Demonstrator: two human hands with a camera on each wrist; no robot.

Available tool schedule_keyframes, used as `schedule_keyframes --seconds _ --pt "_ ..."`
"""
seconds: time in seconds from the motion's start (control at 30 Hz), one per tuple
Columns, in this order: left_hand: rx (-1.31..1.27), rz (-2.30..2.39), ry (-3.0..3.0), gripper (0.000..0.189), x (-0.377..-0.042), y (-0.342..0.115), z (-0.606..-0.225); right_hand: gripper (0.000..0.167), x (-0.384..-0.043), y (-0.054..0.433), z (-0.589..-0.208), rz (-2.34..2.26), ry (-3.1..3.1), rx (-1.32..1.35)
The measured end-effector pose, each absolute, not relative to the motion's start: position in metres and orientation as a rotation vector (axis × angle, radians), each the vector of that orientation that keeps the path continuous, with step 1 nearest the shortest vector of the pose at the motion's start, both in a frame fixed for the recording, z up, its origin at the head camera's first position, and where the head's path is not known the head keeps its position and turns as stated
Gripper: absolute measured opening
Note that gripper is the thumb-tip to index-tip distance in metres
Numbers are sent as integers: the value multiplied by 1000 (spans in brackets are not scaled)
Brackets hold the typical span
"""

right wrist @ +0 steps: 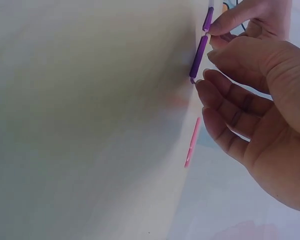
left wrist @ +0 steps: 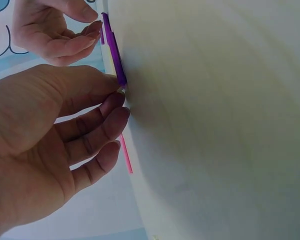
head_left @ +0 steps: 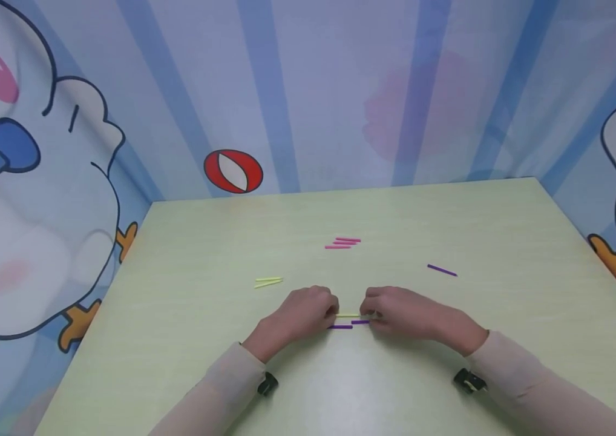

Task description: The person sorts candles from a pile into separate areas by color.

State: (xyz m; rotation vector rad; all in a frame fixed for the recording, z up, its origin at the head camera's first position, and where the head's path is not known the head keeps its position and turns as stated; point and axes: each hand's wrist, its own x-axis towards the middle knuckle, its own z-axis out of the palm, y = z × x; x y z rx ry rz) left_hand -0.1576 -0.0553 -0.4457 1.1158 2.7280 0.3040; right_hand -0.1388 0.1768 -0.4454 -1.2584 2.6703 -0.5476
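In the head view my left hand (head_left: pixel 308 312) and right hand (head_left: pixel 403 312) face each other low over the table, a short gap apart. A thin yellow stick (head_left: pixel 348 315) spans that gap, its ends at the fingertips of both hands, which pinch it. Just nearer to me lie two purple sticks, a left one (head_left: pixel 340 327) and a right one (head_left: pixel 360 322), end to end and slightly offset, partly covered by the hands. The left wrist view shows thumb and forefinger together beside a purple stick (left wrist: pixel 117 57). In the right wrist view, curved fingertips are beside another purple stick (right wrist: pixel 199 56).
Two yellow sticks (head_left: pixel 268 282) lie to the left, beyond my left hand. Several pink sticks (head_left: pixel 343 243) are grouped farther back. One more purple stick (head_left: pixel 442 270) lies at the right. A patterned curtain (head_left: pixel 330 91) borders the table (head_left: pixel 177 254) behind and at the sides.
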Motion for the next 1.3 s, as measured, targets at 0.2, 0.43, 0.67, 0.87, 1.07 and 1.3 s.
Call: schedule_keyframes --seconds 0.2,0.43,0.67,0.87,1.07,1.3 --pt "1117 309 2719 9 -157 -55 -445 11 -137 173 -448 -533 2646 -1242" --pt "1106 308 2723 10 -158 -54 -445 9 -138 169 -448 -496 2654 -1232" --pt "1127 312 2727 11 -159 -56 -446 10 -137 167 -447 -469 2658 -1239" --pt "1129 324 2723 11 -159 -56 -447 10 -136 166 -447 -459 2660 -1245" --pt "1129 318 2722 10 -159 -56 -448 10 -136 167 -448 -456 2655 -1235" --pt "1129 317 2718 11 -160 -57 -446 17 -137 171 -443 -483 2663 -1235"
